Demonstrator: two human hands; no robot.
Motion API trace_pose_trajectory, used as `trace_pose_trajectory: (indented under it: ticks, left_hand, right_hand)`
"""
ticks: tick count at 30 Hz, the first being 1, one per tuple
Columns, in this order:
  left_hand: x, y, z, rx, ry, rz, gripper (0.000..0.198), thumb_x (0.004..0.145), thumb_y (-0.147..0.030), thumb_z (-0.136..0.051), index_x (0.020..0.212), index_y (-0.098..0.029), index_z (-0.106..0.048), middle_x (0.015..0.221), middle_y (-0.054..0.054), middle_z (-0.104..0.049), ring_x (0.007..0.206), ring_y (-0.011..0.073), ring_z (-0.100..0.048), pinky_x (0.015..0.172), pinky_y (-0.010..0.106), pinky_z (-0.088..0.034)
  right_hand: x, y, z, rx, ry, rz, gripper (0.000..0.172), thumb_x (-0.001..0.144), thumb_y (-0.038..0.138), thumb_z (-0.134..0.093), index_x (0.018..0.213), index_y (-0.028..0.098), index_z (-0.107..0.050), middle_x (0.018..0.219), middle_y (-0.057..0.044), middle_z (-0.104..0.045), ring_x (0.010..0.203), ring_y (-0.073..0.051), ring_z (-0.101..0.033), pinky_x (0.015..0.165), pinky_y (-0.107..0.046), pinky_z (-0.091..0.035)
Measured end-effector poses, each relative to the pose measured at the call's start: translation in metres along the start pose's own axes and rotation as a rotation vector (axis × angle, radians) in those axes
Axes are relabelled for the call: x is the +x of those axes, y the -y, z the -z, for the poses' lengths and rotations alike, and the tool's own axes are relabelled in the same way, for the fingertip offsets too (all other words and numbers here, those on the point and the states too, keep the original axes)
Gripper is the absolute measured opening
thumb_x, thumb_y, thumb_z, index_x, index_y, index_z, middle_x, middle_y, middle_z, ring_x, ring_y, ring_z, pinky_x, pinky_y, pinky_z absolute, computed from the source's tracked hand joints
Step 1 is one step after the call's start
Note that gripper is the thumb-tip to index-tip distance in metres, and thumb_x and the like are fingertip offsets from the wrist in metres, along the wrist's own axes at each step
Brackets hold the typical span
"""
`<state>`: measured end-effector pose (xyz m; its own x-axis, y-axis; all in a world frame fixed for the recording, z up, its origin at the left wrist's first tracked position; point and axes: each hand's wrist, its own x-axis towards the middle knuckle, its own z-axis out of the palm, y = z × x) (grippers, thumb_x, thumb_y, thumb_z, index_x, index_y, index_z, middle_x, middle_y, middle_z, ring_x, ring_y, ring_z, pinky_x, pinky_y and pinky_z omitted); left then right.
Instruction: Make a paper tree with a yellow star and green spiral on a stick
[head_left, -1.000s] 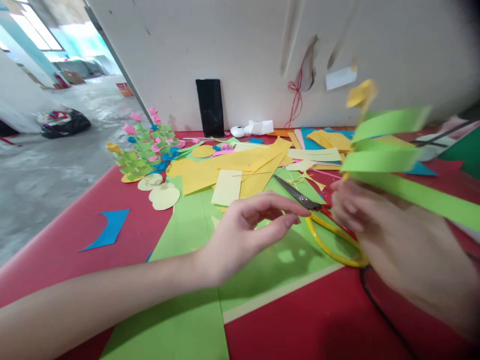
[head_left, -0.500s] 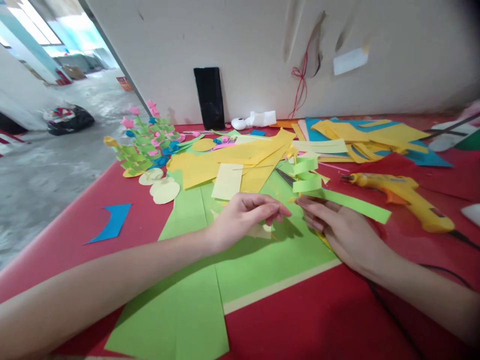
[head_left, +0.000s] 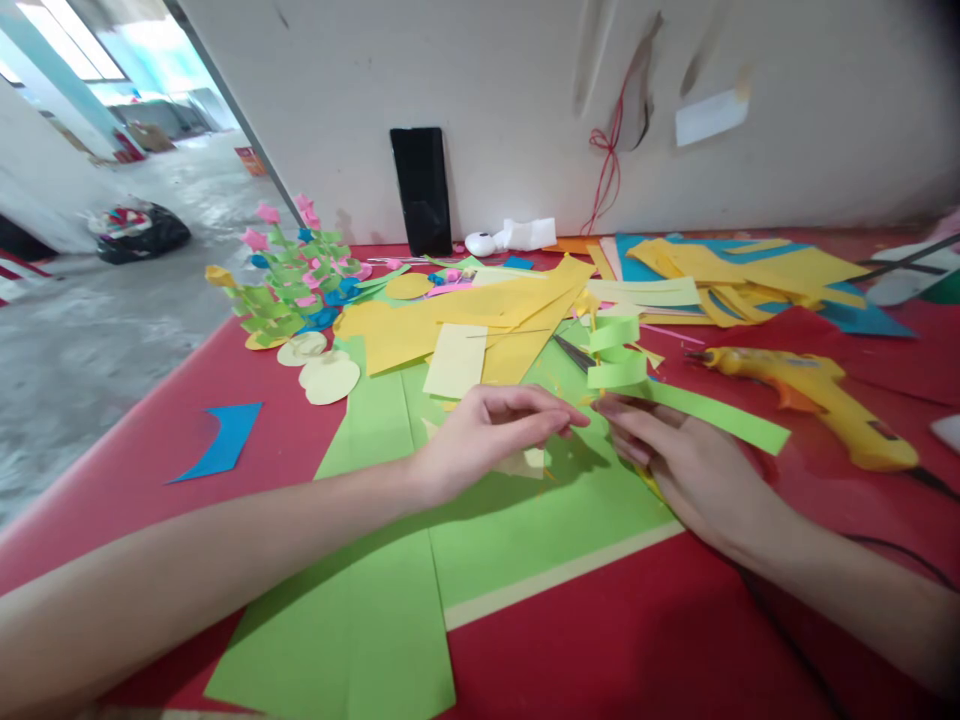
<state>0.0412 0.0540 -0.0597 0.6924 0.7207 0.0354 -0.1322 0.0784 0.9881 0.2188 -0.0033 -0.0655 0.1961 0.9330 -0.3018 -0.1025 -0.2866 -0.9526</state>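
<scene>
My right hand [head_left: 694, 475] pinches a thin yellow stem at the base of a green paper strip [head_left: 621, 372]. The strip is wound around the stem in stacked loops, and its loose tail stretches right over the back of my fingers. My left hand [head_left: 502, 435] hovers just left of the stem, fingers loosely bent and apart, with nothing visible in them. Beneath both hands lie green paper sheets [head_left: 390, 600] scattered with small yellow scraps. A dark pointed tool, perhaps scissors [head_left: 574, 353], lies behind the strip, partly hidden.
A yellow glue gun [head_left: 817, 395] with a cord lies at right. Yellow paper [head_left: 465, 315] and blue paper [head_left: 870, 315] pile up behind. Finished paper flower stems [head_left: 292, 280] stand back left, near cream paper discs [head_left: 330, 378]. A phone [head_left: 421, 190] leans on the wall.
My left hand has edged slightly right, its fingertips nearer the stem. My right hand keeps its pinch on the stem. The view has shifted a little.
</scene>
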Motion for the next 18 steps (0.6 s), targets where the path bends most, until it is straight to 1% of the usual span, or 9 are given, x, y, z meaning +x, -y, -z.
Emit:
trace_pose_trajectory:
  ticks: [3, 8, 11, 14, 18]
  left_hand:
    - [-0.0007, -0.0021, -0.0013, 0.005, -0.013, 0.01, 0.011, 0.075, -0.022, -0.067, 0.084, -0.021, -0.073, 0.083, 0.0, -0.066, 0.072, 0.0068, -0.055, 0.064, 0.015, -0.043]
    - [0.0001, -0.0039, -0.0024, -0.004, -0.023, 0.027, 0.009, 0.072, -0.018, -0.07, 0.079, -0.023, -0.075, 0.08, 0.0, -0.066, 0.07, 0.0066, -0.057, 0.062, 0.016, -0.044]
    - [0.0004, -0.0039, -0.0021, -0.013, -0.019, 0.03, 0.01, 0.075, -0.02, -0.067, 0.081, -0.022, -0.075, 0.079, 0.001, -0.067, 0.069, 0.0076, -0.056, 0.063, 0.018, -0.043]
    - [-0.0003, -0.0034, -0.0012, -0.032, 0.001, 0.025, 0.015, 0.079, -0.024, -0.062, 0.086, -0.02, -0.074, 0.076, 0.002, -0.067, 0.066, 0.0089, -0.052, 0.064, 0.021, -0.041]
    - [-0.001, -0.0022, 0.0001, -0.074, 0.018, 0.024, 0.022, 0.084, -0.024, -0.052, 0.09, -0.018, -0.073, 0.079, 0.004, -0.065, 0.069, 0.0116, -0.051, 0.066, 0.024, -0.039]
  right_hand:
    - [0.0005, -0.0001, 0.0005, -0.007, 0.008, 0.004, 0.029, 0.063, 0.047, -0.069, 0.071, 0.02, -0.064, 0.047, 0.007, -0.036, 0.051, -0.01, -0.03, 0.054, -0.029, -0.022]
    - [-0.0008, 0.0009, 0.0008, -0.014, 0.01, 0.01, 0.029, 0.064, 0.048, -0.068, 0.069, 0.02, -0.063, 0.048, 0.007, -0.035, 0.051, -0.01, -0.029, 0.053, -0.028, -0.022]
    - [-0.0015, 0.0013, 0.001, -0.019, 0.013, 0.013, 0.028, 0.064, 0.048, -0.068, 0.068, 0.02, -0.062, 0.048, 0.006, -0.036, 0.051, -0.01, -0.03, 0.053, -0.028, -0.023]
    - [-0.0015, 0.0018, 0.0007, -0.021, 0.008, 0.014, 0.028, 0.064, 0.047, -0.069, 0.067, 0.019, -0.062, 0.048, 0.006, -0.036, 0.051, -0.01, -0.03, 0.053, -0.028, -0.023]
    - [-0.0012, 0.002, 0.0001, -0.017, 0.0, 0.012, 0.029, 0.062, 0.046, -0.069, 0.066, 0.019, -0.062, 0.047, 0.006, -0.035, 0.05, -0.01, -0.03, 0.051, -0.028, -0.022]
